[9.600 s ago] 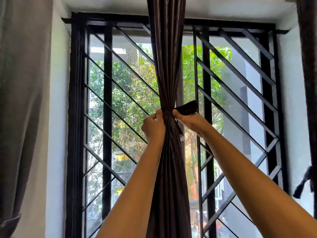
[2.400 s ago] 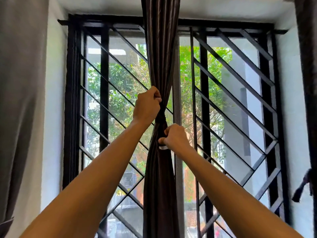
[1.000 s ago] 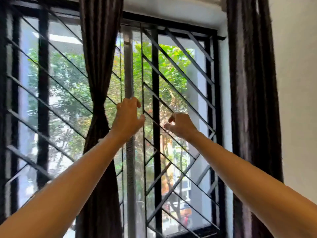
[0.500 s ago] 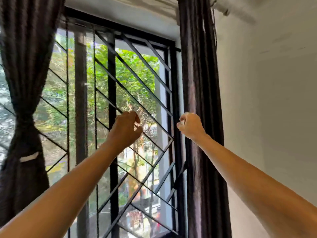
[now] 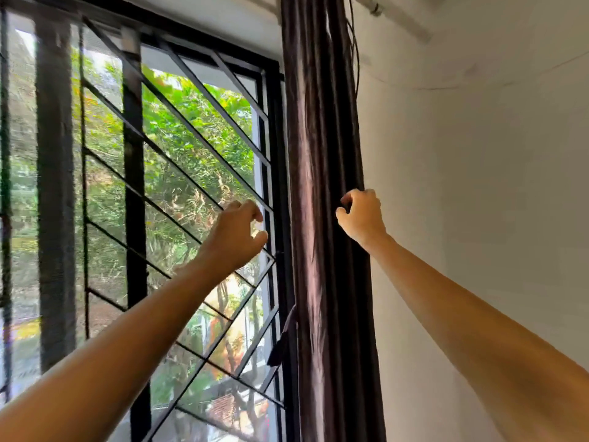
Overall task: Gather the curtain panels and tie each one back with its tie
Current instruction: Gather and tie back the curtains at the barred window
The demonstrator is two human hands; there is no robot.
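Already the right hand [image 5: 361, 216] pinches the curtain's [image 5: 322, 186] wall-side edge; the left hand [image 5: 237, 232] hovers half-open, empty. Soft, slippery folds: gather mid-height.

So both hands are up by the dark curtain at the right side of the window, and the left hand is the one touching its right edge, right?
Not quite: the head view shows the right hand at the dark curtain's right edge. The left hand is raised in front of the window grille, clear of the fabric.

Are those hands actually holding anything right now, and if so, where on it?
The right hand curls round the wall-side edge of the dark curtain panel, roughly mid-height, though the frame is too blurred to confirm the grip. The left hand is open, holding nothing.
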